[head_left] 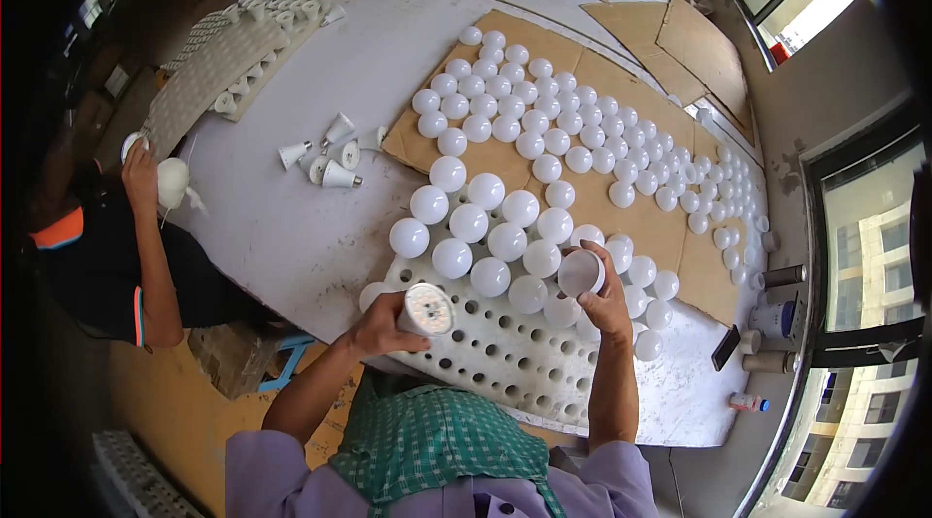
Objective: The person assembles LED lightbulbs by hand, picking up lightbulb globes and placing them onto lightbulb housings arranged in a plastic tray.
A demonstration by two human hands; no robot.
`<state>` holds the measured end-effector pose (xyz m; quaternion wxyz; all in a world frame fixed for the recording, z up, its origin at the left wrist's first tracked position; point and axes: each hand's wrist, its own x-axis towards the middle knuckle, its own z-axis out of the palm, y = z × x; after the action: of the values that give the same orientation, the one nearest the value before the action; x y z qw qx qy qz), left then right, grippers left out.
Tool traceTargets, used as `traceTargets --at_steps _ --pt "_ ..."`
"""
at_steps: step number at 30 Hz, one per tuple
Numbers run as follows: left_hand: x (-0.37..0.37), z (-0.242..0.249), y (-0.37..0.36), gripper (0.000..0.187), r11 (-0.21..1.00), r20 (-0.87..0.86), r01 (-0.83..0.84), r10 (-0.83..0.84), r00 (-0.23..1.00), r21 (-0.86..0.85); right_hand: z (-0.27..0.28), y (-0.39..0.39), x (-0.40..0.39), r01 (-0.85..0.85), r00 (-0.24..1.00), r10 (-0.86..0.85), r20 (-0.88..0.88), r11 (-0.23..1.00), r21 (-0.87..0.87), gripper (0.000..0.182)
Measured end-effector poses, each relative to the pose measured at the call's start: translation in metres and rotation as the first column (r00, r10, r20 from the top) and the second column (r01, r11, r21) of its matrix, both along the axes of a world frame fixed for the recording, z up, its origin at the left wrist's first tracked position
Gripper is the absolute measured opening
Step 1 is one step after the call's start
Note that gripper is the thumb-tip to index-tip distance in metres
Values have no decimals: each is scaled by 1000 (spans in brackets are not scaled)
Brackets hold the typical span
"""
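My left hand point(381, 326) is closed around a white bulb base point(428, 309), whose round face with small yellowish chips is turned up. In my right hand point(606, 297) is a white bulb cover point(581, 273), its open side toward the camera. The two parts are apart. Beneath and between my hands lies a white board with rows of holes point(485, 355). Several round white bulbs point(507, 241) stand in its far rows. Beyond it, many white domes point(529, 144) rest on a brown cardboard sheet point(670, 256).
Several loose bulb bases point(339, 174) lie left on the white table point(262, 227). A co-worker point(146, 256) sits at the left edge, holding a white part. Behind is a tray of bases point(243, 52). A phone point(725, 348), jars and a small bottle point(748, 402) are at the right.
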<state>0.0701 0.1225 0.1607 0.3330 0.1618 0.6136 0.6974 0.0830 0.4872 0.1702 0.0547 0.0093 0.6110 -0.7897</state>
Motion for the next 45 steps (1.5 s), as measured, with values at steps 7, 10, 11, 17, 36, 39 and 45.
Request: traceTargets --at_steps 7,10,11,17,36,39,45 --pt "10 9 50 60 945 -98 297 -311 945 -139 1 -62 75 -142 987 153 -46 973 184 84" --pt "16 9 49 62 936 -154 315 -338 928 -159 7 -74 84 -144 977 182 -107 946 291 82" --pt "17 11 49 62 924 -159 329 -361 919 -196 8 -74 85 -162 964 221 -150 929 332 82" --pt "27 12 42 58 922 -230 301 -356 906 -242 13 -80 88 -224 934 331 -138 838 497 84" --pt "49 10 27 57 837 -128 348 -436 891 -423 19 -133 100 -151 836 471 -283 692 706 84" --pt "54 12 29 58 890 -218 312 -395 893 -334 12 -139 106 36 806 357 -471 765 642 72" --pt "54 6 32 55 842 -98 398 -460 883 -365 0 -140 109 32 827 293 -480 827 561 51"
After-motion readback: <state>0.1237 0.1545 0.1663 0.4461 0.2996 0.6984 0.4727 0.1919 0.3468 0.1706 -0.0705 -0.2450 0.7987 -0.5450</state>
